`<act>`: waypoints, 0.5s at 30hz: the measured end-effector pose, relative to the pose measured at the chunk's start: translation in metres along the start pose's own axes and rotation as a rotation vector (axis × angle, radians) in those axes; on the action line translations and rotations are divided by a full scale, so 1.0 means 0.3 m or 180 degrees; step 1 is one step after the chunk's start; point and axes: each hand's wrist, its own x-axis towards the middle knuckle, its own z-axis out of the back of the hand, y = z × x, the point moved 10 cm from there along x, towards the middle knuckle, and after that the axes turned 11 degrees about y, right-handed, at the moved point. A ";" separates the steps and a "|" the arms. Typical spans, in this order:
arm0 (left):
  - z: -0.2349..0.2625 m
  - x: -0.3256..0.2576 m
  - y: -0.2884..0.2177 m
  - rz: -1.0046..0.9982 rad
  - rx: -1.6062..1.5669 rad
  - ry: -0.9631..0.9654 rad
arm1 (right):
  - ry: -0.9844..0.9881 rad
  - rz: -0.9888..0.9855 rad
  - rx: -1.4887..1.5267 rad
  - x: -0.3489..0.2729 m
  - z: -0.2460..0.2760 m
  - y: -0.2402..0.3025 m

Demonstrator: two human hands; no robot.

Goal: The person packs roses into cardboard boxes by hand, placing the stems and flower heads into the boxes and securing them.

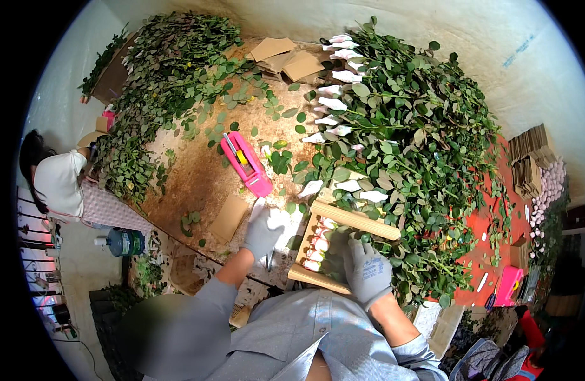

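Hands in grey gloves, left (262, 233) and right (367, 272), press wrapped rose bundle (318, 247) on table (197, 184)

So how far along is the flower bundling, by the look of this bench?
Done: one row of wrapped buds lies packed in the cardboard sleeve. In hand: the right hand presses stems there, the left hand rests flat beside it. Left: a big heap of roses and a leafy pile.
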 end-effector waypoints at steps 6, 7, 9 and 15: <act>0.196 0.094 0.064 0.0610 0.1227 -0.0281 | -0.0180 0.0122 -0.0018 -0.015 0.025 0.026; 0.190 0.101 0.094 0.0867 0.1390 -0.0047 | -0.0210 0.0156 -0.0015 -0.017 0.026 0.028; 0.204 0.096 0.084 0.0718 0.1520 -0.0149 | -0.0257 0.0190 -0.0027 -0.026 0.033 0.028; 0.213 -0.019 -0.106 -0.0155 0.1225 0.0092 | -0.0229 -0.0024 0.0044 -0.043 0.062 -0.011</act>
